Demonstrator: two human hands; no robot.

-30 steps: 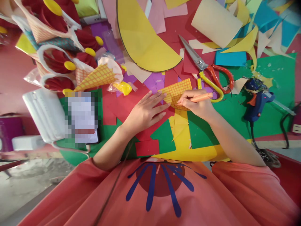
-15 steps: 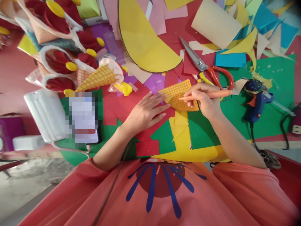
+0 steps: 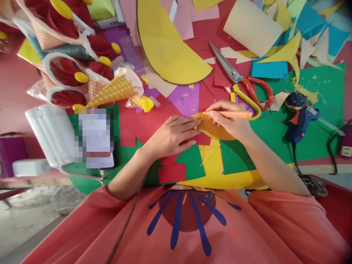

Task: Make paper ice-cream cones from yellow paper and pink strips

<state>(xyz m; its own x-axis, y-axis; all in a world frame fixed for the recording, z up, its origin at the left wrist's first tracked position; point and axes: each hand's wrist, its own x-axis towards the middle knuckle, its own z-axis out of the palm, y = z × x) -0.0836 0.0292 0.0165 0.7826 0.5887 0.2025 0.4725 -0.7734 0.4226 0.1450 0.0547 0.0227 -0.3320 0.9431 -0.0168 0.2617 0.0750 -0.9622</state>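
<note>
A small yellow paper piece with a red grid (image 3: 213,129) lies on the coloured paper in front of me. My left hand (image 3: 170,135) rests on the papers with its fingers stretched out, the fingertips pressing the piece's left edge. My right hand (image 3: 232,123) is closed on an orange pen (image 3: 233,114) held almost level, its tip on the piece's upper left corner. The hand hides much of the gridded piece.
Scissors with red and yellow handles (image 3: 242,86) lie just beyond my right hand. A blue glue gun (image 3: 299,115) with its cable sits to the right. A yellow half-circle sheet (image 3: 167,47), finished gridded paper cones (image 3: 112,91) and a phone (image 3: 95,137) lie to the left and beyond.
The gridded piece has shifted and turned under my hands. My right hand moved the pen tip up to the piece's upper left corner. My left hand's fingers slid slightly nearer to me.
</note>
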